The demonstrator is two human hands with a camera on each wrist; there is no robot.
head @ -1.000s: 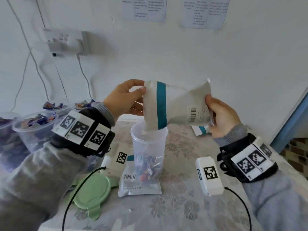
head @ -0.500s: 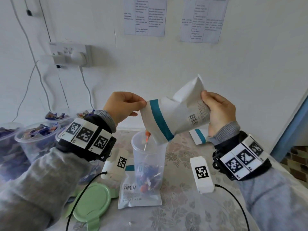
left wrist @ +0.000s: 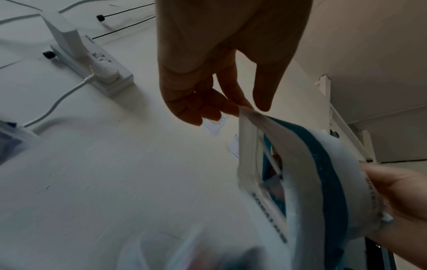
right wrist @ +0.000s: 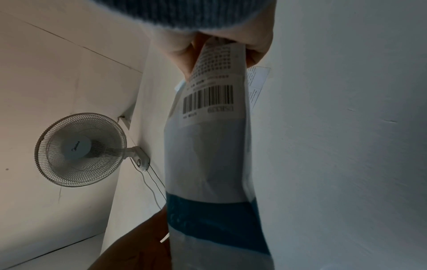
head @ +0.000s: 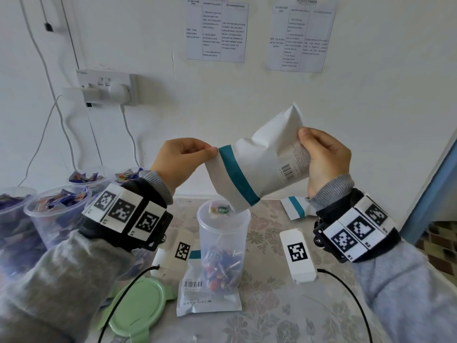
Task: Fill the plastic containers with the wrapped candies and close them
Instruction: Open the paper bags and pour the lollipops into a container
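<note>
From the head view, the left hand point(head: 183, 159) pinches the upper corner of the bag's open mouth between thumb and forefinger, the other fingers curled under. The right hand point(head: 324, 159) grips the bag point(head: 259, 169) near its closed end, thumb on top and fingers wrapped behind, holding that end higher than the mouth. I take the tilt to be deliberate: it lets the candies slide down toward the opening. Below the left fingertips and a little to their right stands the open container point(head: 222, 241), the bag's lower corner dipping just inside its rim. A wrapped candy point(head: 218, 209) shows at the rim, and more candies point(head: 220, 268) lie at the bottom, so filling looks only begun. The green lid point(head: 141, 303) lies on the table near the left forearm, likely kept close for closing. Filled tubs point(head: 57, 209) stand off beyond the left wrist.

From the left wrist view, the fingers point(left wrist: 208, 109) lie close together, thumb and forefinger nipping the mouth's edge so the bag point(left wrist: 312, 173) gapes open below them; something coloured shows inside.

From the right wrist view, the hand point(right wrist: 215, 43) bunches the printed end, and the bag point(right wrist: 208, 146) hangs away from the fingers toward the other hand point(right wrist: 138, 246); the container is out of sight here.
</note>
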